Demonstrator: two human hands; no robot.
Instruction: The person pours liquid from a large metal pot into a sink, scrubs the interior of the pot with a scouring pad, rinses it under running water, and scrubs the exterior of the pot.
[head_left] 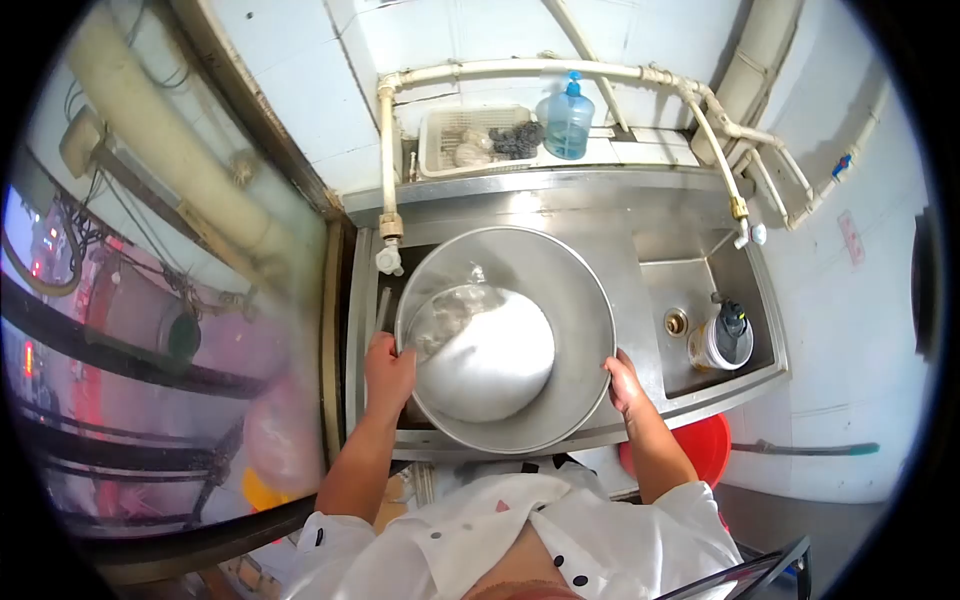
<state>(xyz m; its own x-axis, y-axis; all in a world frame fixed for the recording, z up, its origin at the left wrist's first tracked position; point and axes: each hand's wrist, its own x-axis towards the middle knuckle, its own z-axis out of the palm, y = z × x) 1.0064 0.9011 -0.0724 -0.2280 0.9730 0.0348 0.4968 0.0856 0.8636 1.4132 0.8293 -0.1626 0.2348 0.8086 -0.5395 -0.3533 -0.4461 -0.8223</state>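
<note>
A large round stainless steel pot (580,300) is tipped over the left part of the metal sink unit, its wide mouth facing me. Its bottom shines brightly, and what looks like a little clear water lies toward the upper left inside. My left hand (388,372) is closed at the left side of the pot's rim. On the opposite side, my right hand (625,382) grips the pot's edge, its fingers partly hidden behind the wall. A white tap (389,258) points down just outside the rim at the upper left.
The right basin (690,275) holds a white tub (712,346) with a dark object in it. On the ledge behind are a scrubber basket (435,145) and a blue pump bottle (569,125). A red bucket (708,445) stands below at right. A window is on the left.
</note>
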